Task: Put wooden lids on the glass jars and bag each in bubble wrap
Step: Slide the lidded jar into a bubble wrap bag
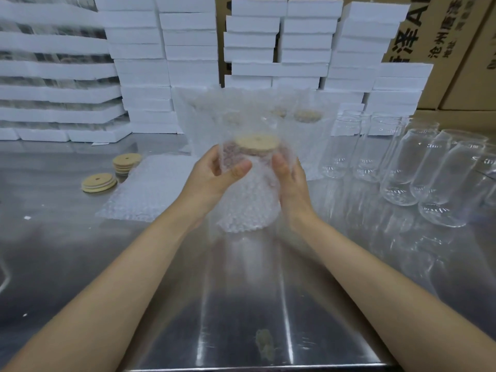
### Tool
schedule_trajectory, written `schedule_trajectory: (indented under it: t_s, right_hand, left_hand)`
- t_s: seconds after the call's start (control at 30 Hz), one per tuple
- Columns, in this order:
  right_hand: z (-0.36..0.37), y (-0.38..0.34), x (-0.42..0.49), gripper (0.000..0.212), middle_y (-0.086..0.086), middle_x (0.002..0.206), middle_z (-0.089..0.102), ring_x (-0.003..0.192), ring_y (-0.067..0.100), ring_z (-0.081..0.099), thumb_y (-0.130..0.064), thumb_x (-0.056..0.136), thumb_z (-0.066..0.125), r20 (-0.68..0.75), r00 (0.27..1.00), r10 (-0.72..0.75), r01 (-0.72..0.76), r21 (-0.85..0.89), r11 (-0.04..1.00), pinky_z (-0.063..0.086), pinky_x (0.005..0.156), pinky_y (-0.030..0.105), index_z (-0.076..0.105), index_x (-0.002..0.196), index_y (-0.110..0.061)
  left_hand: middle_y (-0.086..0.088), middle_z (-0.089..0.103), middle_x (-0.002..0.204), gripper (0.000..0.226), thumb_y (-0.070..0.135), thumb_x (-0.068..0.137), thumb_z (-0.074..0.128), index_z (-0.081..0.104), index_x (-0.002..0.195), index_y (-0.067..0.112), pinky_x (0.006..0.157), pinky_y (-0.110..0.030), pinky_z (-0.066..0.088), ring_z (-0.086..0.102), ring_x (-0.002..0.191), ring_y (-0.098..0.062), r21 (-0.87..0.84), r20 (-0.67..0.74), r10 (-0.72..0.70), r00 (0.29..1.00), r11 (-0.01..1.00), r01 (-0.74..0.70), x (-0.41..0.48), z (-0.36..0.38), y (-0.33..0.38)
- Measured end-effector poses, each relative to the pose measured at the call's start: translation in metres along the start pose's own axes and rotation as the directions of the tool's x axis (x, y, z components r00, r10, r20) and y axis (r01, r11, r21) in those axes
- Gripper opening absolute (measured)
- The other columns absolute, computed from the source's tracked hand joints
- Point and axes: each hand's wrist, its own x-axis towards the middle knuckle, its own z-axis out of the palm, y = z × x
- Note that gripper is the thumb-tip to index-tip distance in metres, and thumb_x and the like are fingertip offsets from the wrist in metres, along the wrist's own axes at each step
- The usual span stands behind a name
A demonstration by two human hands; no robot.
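Note:
A glass jar with a round wooden lid (256,142) stands inside a bubble wrap bag (248,202) at the middle of the steel table. My left hand (214,174) grips the bag's left side near its top, thumb across the front. My right hand (290,175) grips the right side. Two piles of wooden lids (99,182) (126,162) lie to the left. Flat bubble wrap bags (150,186) lie beside them. Several bare glass jars (429,170) stand at the right. Several bagged jars (306,119) stand behind the one I hold.
Stacks of white foam trays (161,63) line the back of the steel table (241,304). Cardboard boxes (456,49) stand at the back right. The table's front edge runs along the bottom of the view.

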Motion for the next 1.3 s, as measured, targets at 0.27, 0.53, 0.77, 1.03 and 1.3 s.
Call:
schedule_trajectory:
  t_s: [0.27, 0.53, 0.77, 1.03, 1.3]
  right_hand:
    - [-0.021, -0.027, 0.016, 0.029, 0.004, 0.076, 0.057, 0.076, 0.018, 0.056, -0.041, 0.088, 0.066, -0.202, 0.979, 0.007, 0.053, 0.29, 0.955, 0.045, 0.076, 0.034, 0.057, 0.072, -0.019]
    - [-0.017, -0.04, 0.007, 0.01, 0.003, 0.092, 0.072, 0.092, 0.016, 0.067, -0.015, 0.095, 0.058, -0.06, 0.998, -0.009, 0.029, 0.342, 0.939, 0.052, 0.09, 0.032, 0.061, 0.089, -0.008]
    - [-0.027, -0.024, 0.015, 0.064, 0.01, 0.144, 0.051, 0.132, 0.028, 0.049, -0.054, 0.091, 0.04, 0.089, 0.987, 0.133, -0.143, 0.106, 0.984, 0.035, 0.114, 0.046, 0.041, 0.143, -0.016]
    - [-0.026, 0.01, 0.007, 0.089, -0.01, 0.119, 0.067, 0.114, 0.005, 0.062, -0.068, 0.052, 0.082, 0.328, 0.935, 0.135, -0.06, -0.227, 0.972, 0.049, 0.091, 0.02, 0.054, 0.124, -0.024]
    - [-0.032, 0.018, 0.012, 0.06, -0.023, 0.11, 0.07, 0.108, -0.001, 0.064, -0.062, 0.068, 0.075, 0.284, 0.94, 0.186, -0.098, -0.299, 0.949, 0.051, 0.085, 0.016, 0.058, 0.117, -0.031]
  left_hand:
    - [0.01, 0.052, 0.136, 0.108, 0.076, 0.049, 0.074, 0.039, 0.138, 0.024, 0.105, -0.028, 0.041, 0.05, 0.125, -0.003, 0.148, 0.168, -0.099, 0.981, 0.986, 0.075, 0.0, -0.001, -0.007]
    - [0.008, 0.053, 0.137, 0.088, 0.031, 0.067, 0.087, 0.038, 0.141, 0.024, 0.111, -0.038, 0.037, 0.049, 0.128, -0.007, 0.238, 0.203, -0.116, 0.972, 0.969, 0.066, -0.005, 0.004, -0.024]
    - [-0.006, 0.062, 0.124, 0.055, 0.009, 0.084, 0.069, 0.045, 0.133, 0.014, 0.087, -0.021, 0.053, 0.064, 0.102, -0.007, -0.066, 0.006, -0.192, 0.981, 0.979, 0.192, -0.002, 0.009, -0.02]
    - [-0.004, 0.067, 0.12, 0.054, 0.004, 0.08, 0.069, 0.051, 0.13, 0.014, 0.086, -0.023, 0.053, 0.064, 0.11, -0.017, -0.181, 0.081, -0.165, 0.983, 0.967, 0.177, -0.002, -0.005, -0.022]
    - [0.006, 0.059, 0.131, 0.068, 0.029, 0.079, 0.076, 0.044, 0.139, 0.019, 0.101, -0.029, 0.045, 0.057, 0.119, -0.006, 0.198, 0.237, -0.162, 0.958, 0.973, 0.116, 0.003, -0.019, -0.021]
